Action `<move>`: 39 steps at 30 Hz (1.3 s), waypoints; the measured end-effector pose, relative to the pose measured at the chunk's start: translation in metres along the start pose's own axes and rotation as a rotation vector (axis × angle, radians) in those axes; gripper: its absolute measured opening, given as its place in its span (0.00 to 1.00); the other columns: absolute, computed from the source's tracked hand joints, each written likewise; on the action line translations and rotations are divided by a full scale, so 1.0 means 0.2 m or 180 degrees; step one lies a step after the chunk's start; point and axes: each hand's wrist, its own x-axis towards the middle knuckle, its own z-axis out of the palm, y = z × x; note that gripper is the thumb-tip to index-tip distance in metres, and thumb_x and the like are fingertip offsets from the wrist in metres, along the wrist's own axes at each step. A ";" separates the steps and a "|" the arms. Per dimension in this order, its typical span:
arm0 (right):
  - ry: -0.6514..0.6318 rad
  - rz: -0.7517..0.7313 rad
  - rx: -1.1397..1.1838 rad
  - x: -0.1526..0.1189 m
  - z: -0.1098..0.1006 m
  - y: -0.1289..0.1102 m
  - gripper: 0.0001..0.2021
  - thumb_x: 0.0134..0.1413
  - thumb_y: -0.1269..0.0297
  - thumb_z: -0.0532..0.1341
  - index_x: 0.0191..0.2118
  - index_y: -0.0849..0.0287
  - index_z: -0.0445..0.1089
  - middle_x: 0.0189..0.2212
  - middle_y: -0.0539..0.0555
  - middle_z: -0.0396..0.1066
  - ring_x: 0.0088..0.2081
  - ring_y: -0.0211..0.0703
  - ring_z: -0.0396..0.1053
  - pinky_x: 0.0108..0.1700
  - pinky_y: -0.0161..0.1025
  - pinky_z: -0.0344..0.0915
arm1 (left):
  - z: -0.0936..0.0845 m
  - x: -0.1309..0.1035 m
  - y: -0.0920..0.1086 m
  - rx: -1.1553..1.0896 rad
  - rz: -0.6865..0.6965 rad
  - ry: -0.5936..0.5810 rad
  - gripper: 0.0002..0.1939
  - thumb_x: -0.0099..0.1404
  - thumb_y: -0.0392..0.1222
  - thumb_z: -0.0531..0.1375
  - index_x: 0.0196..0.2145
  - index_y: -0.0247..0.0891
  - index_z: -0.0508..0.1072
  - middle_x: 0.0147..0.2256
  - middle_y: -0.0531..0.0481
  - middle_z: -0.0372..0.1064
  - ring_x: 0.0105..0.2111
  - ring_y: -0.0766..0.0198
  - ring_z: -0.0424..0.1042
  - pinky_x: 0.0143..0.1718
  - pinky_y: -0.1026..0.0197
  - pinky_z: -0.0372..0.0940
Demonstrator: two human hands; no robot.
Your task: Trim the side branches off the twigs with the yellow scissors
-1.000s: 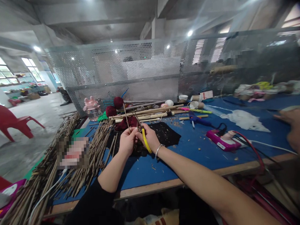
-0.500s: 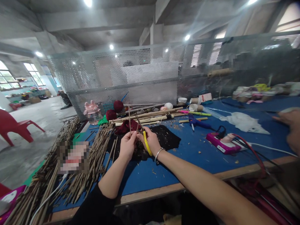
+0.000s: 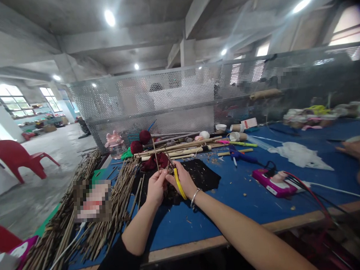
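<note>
Many loose sticks (image 3: 120,200): heaped at the near left of the blue table (image 3: 201,232); brown, thin, uneven in length; by the look of it plenty left to work through; no telling whether any count as finished.
Left hand (image 3: 156,188): fingertips pinching a slim stick (image 3: 156,153) low down, just beside the other hand.
Right hand (image 3: 185,182): fingers wrapped around a yellow-handled tool (image 3: 179,185), dark tips pointing away; probably a cutter; hard to tell whether touching wood.
Chips (image 3: 245,194): strewn over tabletop and black cloth (image 3: 209,175); suggesting some cutting done, with the held piece seemingly midway.
Slim stick: in the middle, above the cloth; nearly upright, straight, pale brown, bare; lower end hidden among fingers.
Dark red cloth (image 3: 151,164): crumpled just beyond the hands.
Glue gun (image 3: 241,155): lying farther right, tethered by a dark cord.
Dark red balls (image 3: 145,137): far left, behind the loose sticks.
Mesh divider (image 3: 137,105): standing along the far edge.
</note>
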 end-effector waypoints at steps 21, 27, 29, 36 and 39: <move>-0.0356 -0.0318 0.0184 0.01 -0.05 0.01 0.36 0.47 0.43 0.56 0.56 0.63 0.48 0.50 0.65 0.58 0.51 0.52 0.58 0.53 0.49 0.56 | 0.03 -0.02 -0.01 -0.0275 0.0013 0.0016 0.16 0.46 0.48 0.66 0.29 0.33 0.71 0.23 0.55 0.66 0.17 0.78 0.57 0.18 0.73 0.51; -0.0276 -0.0337 0.0097 0.02 -0.06 0.00 0.36 0.46 0.43 0.57 0.54 0.64 0.52 0.47 0.65 0.60 0.49 0.53 0.59 0.51 0.50 0.58 | 0.04 -0.03 -0.01 -0.0208 -0.0043 -0.0032 0.17 0.46 0.48 0.66 0.30 0.33 0.72 0.23 0.54 0.66 0.19 0.75 0.60 0.21 0.71 0.56; -0.0174 -0.0404 0.0066 0.03 -0.06 0.00 0.35 0.44 0.43 0.58 0.53 0.63 0.54 0.45 0.64 0.61 0.47 0.52 0.60 0.50 0.48 0.59 | 0.04 -0.03 -0.01 -0.0196 -0.0030 0.0004 0.17 0.45 0.48 0.66 0.30 0.33 0.72 0.24 0.53 0.67 0.21 0.73 0.63 0.23 0.69 0.58; -0.0060 -0.0294 0.0288 0.02 -0.06 -0.02 0.27 0.46 0.46 0.59 0.47 0.62 0.61 0.36 0.56 0.66 0.34 0.42 0.64 0.37 0.36 0.63 | 0.03 -0.02 -0.01 -0.0151 0.0032 0.0029 0.17 0.46 0.49 0.65 0.30 0.33 0.72 0.23 0.54 0.66 0.19 0.75 0.60 0.19 0.71 0.54; -0.0061 -0.0185 0.0260 0.01 -0.06 -0.04 0.25 0.46 0.48 0.60 0.45 0.62 0.62 0.29 0.53 0.66 0.27 0.38 0.62 0.30 0.33 0.61 | 0.02 -0.02 0.00 -0.0070 0.0041 0.0067 0.18 0.47 0.51 0.65 0.29 0.33 0.71 0.19 0.57 0.62 0.15 0.77 0.54 0.16 0.72 0.48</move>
